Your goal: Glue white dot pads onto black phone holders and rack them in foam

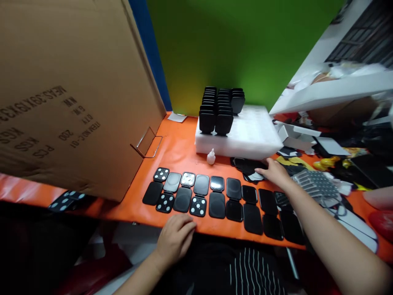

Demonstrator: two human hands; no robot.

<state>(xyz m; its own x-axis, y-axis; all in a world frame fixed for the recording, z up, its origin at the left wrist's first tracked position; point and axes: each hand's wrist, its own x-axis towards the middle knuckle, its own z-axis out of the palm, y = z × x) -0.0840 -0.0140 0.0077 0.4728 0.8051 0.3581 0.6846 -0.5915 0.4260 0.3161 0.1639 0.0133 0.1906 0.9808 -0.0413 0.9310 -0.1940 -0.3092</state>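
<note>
Several compact-mirror-like black cases [217, 205] lie opened flat in a row along the front of the orange table. A few panels carry white dots, like the dotted panel [198, 206]; some others are shiny. My left hand [176, 235] rests at the table's front edge, just below the row, its fingers curled and nothing visible in them. My right hand [274, 172] reaches over the right part of the row to a loose pile of flat black pieces [245, 166] beside the foam block. Its thumb and fingers are apart, with the thumb by a small white piece [255, 176].
A white foam block [239, 143] holds several upright black cases [215, 114]. In front stands a small white dropper bottle [211, 157]. A wire stand [149, 143] leans by a large cardboard box [76, 94] on the left. Boxes, a grey dotted bundle [317, 184] and other clutter fill the right.
</note>
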